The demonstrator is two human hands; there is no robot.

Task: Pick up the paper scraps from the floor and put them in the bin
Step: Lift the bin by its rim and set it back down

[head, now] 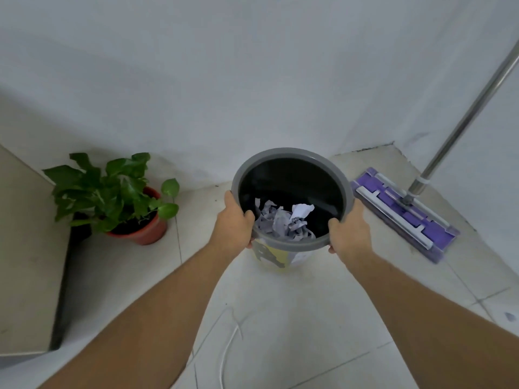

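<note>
A round bin [280, 154] with a grey rim, black inside and a yellow-and-white printed wall stands in the middle of the view near the wall. Crumpled white and grey paper scraps [283, 221] lie in a heap inside it. My left hand [236, 220] grips the rim on its left side, thumb over the edge. My right hand [349, 230] grips the rim on its right side the same way. I cannot tell whether the bin rests on the floor or is lifted.
A green plant in a red pot [140, 231] stands left of the bin. A flat mop with a purple head [407, 214] and a metal pole [463, 119] leans at the right. A beige ledge [28, 248] borders the left. Pale floor tiles [280, 318] lie below.
</note>
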